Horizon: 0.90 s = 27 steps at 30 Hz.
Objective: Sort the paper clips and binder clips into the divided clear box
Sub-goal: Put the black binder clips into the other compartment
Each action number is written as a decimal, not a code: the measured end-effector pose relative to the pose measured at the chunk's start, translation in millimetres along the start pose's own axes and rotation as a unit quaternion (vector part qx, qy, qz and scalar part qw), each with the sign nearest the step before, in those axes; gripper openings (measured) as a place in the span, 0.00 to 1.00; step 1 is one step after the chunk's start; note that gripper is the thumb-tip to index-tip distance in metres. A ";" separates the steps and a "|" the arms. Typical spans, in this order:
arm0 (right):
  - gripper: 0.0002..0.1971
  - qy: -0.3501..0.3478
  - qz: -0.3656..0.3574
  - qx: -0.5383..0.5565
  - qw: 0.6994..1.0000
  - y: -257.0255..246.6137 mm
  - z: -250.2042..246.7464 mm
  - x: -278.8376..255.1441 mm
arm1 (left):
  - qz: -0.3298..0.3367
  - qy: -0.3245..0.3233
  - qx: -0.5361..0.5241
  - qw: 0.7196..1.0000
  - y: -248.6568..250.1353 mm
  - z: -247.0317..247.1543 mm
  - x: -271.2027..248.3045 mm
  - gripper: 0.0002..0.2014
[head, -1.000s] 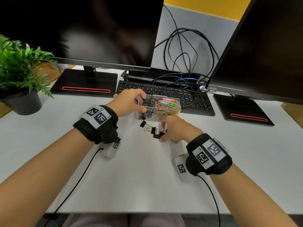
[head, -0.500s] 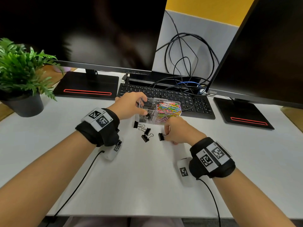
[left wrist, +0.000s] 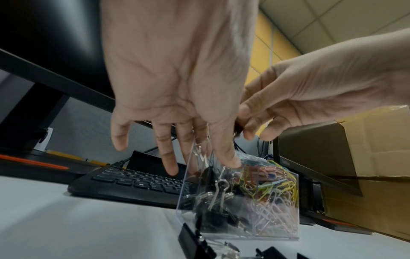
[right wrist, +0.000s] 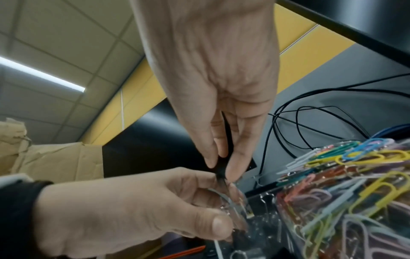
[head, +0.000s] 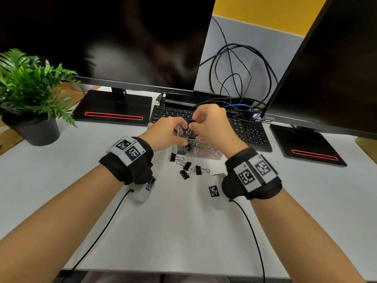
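Both forearms reach forward from the near edge, bare, each with a black band at the wrist, and the two hands meet close together in the middle. The left hand (head: 166,132) is palm down with the fingers (left wrist: 169,163) spread and pointing downward, nearly straight, the thumb stretched beside them. The right hand (head: 210,124) sits just beside it and slightly higher, knuckles up, fingers bunched; its thumb and fingertips (right wrist: 235,168) press together in a pinch that points down toward the left hand's fingers
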State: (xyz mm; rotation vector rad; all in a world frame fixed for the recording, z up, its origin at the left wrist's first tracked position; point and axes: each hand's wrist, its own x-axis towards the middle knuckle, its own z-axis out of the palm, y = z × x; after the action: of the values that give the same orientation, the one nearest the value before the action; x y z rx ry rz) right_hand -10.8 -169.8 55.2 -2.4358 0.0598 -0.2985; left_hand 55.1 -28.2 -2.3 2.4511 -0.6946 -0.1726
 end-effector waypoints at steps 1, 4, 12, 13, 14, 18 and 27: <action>0.07 -0.006 0.005 -0.010 1.000 0.2 2.1 1.2 | 0.000 -0.001 0.002 1.000 0.0 -0.3 0.0 0.22; 0.06 0.018 0.010 -0.014 1.000 1.5 3.9 1.0 | 0.000 -0.003 0.004 1.000 -0.8 -0.5 0.3 0.22; 0.16 -0.255 -0.087 -0.204 0.941 8.5 17.0 -37.7 | 0.009 0.006 -0.034 0.999 -4.0 0.6 -0.8 0.21; 0.20 -0.281 -0.100 -0.219 0.929 12.6 22.8 -40.8 | 0.007 0.004 -0.041 0.999 -4.8 1.1 -0.5 0.22; 0.24 -0.300 -0.109 -0.229 0.920 16.4 27.9 -42.9 | 0.006 0.001 -0.049 0.999 -5.4 1.8 -0.2 0.24; 0.32 -0.318 -0.131 -0.267 0.900 20.2 38.9 -46.7 | -0.004 0.001 -0.078 0.997 -8.6 3.5 0.4 0.30; 0.24 -0.318 -0.109 -0.256 0.906 31.9 44.0 -39.7 | 0.008 -0.007 -0.143 0.990 -17.7 -2.3 -5.2 0.26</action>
State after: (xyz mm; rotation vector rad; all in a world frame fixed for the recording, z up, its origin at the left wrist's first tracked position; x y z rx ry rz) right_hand -38.2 -162.2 -5.8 -2.9404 -0.4809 0.4929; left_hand 59.0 -12.0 -10.6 2.1723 -0.6460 -0.2642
